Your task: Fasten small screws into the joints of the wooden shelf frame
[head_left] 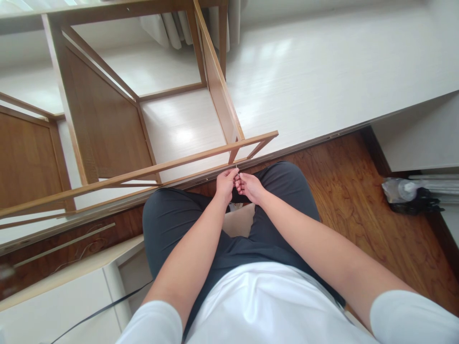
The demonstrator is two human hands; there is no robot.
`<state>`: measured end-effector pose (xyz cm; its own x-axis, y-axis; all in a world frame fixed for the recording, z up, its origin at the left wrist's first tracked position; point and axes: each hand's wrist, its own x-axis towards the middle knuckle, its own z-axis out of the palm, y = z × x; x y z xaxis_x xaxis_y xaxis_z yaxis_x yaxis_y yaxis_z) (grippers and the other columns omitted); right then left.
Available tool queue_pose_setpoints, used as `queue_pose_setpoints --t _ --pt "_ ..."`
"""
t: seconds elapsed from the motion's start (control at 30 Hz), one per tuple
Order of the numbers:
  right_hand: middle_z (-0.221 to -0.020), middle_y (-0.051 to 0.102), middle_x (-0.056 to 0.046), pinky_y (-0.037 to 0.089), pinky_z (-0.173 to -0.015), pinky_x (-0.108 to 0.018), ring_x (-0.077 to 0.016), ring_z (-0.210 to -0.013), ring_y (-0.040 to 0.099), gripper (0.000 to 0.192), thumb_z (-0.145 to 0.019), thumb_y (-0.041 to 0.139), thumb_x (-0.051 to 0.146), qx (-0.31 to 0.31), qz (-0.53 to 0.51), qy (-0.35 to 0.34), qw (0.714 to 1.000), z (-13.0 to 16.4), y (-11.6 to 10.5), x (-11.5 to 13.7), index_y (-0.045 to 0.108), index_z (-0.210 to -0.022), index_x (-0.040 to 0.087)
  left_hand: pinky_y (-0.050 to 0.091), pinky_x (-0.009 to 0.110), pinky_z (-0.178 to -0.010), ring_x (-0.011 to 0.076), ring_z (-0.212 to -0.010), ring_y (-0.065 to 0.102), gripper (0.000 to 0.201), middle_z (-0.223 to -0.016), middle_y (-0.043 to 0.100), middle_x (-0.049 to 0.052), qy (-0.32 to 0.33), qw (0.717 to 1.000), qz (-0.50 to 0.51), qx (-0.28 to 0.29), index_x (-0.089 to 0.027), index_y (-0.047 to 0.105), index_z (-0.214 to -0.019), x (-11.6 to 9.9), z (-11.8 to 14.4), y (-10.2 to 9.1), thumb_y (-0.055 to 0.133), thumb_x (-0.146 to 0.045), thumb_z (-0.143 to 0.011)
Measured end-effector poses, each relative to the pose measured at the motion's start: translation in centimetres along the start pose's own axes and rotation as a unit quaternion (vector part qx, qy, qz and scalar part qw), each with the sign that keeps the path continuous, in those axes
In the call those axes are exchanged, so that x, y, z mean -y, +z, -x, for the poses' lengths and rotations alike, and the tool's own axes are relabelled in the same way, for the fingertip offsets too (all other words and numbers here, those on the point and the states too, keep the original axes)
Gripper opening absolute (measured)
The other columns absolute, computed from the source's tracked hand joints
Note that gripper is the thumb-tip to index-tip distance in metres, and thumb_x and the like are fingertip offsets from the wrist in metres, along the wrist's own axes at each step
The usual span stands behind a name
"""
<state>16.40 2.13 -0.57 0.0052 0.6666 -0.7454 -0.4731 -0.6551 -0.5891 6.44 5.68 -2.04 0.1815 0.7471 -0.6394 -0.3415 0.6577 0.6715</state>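
**Fine work over the knees**

While seated above a dark wood floor [358, 191], a person brings both hands together over the lap, the left hand [225, 184] and right hand [250, 186] touching, fingertips pinched on a thin needle-like pin [236, 168] that points upward between them. Just beyond the hands stands a wooden shelf frame [150, 138]; a crumpled plastic bag [401, 191] lies near the floor's right edge.

Dark grey trousers [272, 224] below a white shirt [265, 306]. Light honey-brown wooden frame [215, 91] with a darker brown panel [103, 124]. Reddish-brown floorboards [358, 191] with swirling grain beside a glossy white floor [322, 76]. Black bag [412, 203]; clear plastic bottle [398, 189].
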Motion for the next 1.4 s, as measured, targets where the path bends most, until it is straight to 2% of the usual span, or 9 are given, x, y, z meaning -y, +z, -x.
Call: queue_pose_setpoints --t 0.23,0.43,0.67,0.9,1.03,1.17,1.27,1.4 --pt "-0.059 0.061 0.003 0.034 -0.040 -0.017 -0.0083 -0.046 0.051 0.032 -0.091 0.063 0.049 -0.029 0.107 -0.071 0.991 0.2 0.2 -0.3 0.060 -0.082 0.019 0.029 0.019 -0.043 0.0050 -0.046 0.041 0.028 -0.056 0.054 -0.004 0.020 0.999 -0.023 -0.036 -0.011 0.074 -0.080 -0.1 -0.1 0.0 0.082 -0.034 -0.066" --pt "-0.058 0.061 0.004 0.035 -0.042 -0.018 -0.0091 -0.047 0.051 0.028 -0.084 0.068 0.046 -0.053 0.190 -0.138 0.971 0.2 0.3 -0.5 0.058 -0.084 0.020 0.027 0.021 -0.041 0.0067 -0.040 0.040 0.027 -0.052 0.053 -0.004 0.008 1.000 -0.008 -0.028 -0.011 0.074 -0.085 -0.4 0.0 0.2 0.080 -0.033 -0.072" --pt "-0.057 0.059 0.005 0.036 -0.044 -0.021 -0.0095 -0.047 0.050 0.029 -0.080 0.068 0.047 -0.060 0.211 -0.174 0.960 0.3 0.4 -0.6 0.057 -0.083 0.021 0.030 0.020 -0.044 0.0065 -0.046 0.045 0.028 -0.060 0.059 -0.001 0.007 0.999 0.003 -0.047 -0.010 0.075 -0.087 -0.2 -0.3 0.1 0.082 -0.032 -0.071" --pt "-0.058 0.059 0.003 0.035 -0.044 -0.021 -0.0104 -0.048 0.051 0.026 -0.087 0.062 0.046 -0.064 0.204 -0.186 0.959 0.1 0.2 -0.6 0.060 -0.082 0.020 0.027 0.019 -0.045 0.0060 -0.047 0.042 0.031 -0.054 0.051 -0.005 0.015 0.999 -0.001 -0.050 -0.011 0.075 -0.085 -0.2 -0.6 0.0 0.084 -0.034 -0.068" --pt "-0.057 0.059 0.003 0.033 -0.043 -0.021 -0.0103 -0.047 0.050 0.024 -0.092 0.058 0.041 -0.061 0.155 -0.147 0.975 -0.2 0.1 -0.6 0.062 -0.082 0.020 0.027 0.019 -0.043 0.0058 -0.046 0.042 0.033 -0.056 0.053 -0.004 0.013 0.999 0.000 -0.041 -0.012 0.072 -0.081 0.1 -0.7 -0.2 0.085 -0.037 -0.065" --pt "-0.058 0.058 0.003 0.035 -0.045 -0.021 -0.0100 -0.046 0.049 0.022 -0.096 0.056 0.035 -0.015 0.046 -0.039 0.998 -0.2 0.1 -0.1 0.059 -0.081 0.019 0.029 0.019 -0.042 0.0059 -0.043 0.042 0.032 -0.054 0.051 -0.005 0.001 1.000 0.011 -0.027 -0.014 0.068 -0.075 0.1 -0.6 -0.3 0.086 -0.039 -0.065" --pt "-0.060 0.059 0.003 0.039 -0.048 -0.022 -0.0104 -0.047 0.050 0.021 -0.098 0.053 0.030 0.023 -0.028 0.025 0.999 -0.1 0.1 0.4 0.057 -0.081 0.019 0.031 0.020 -0.041 0.0060 -0.041 0.042 0.031 -0.055 0.053 -0.005 -0.002 1.000 0.016 -0.027 -0.014 0.066 -0.074 -0.1 -0.4 -0.1 0.086 -0.037 -0.065" --pt "-0.060 0.059 0.002 0.039 -0.048 -0.022 -0.0107 -0.048 0.051 0.023 -0.100 0.046 0.025 0.032 -0.060 0.048 0.997 0.0 0.1 0.8 0.057 -0.081 0.018 0.034 0.020 -0.042 0.0064 -0.042 0.044 0.032 -0.058 0.058 -0.003 -0.007 0.999 0.006 -0.034 -0.014 0.067 -0.076 -0.4 0.0 0.1 0.087 -0.037 -0.066"
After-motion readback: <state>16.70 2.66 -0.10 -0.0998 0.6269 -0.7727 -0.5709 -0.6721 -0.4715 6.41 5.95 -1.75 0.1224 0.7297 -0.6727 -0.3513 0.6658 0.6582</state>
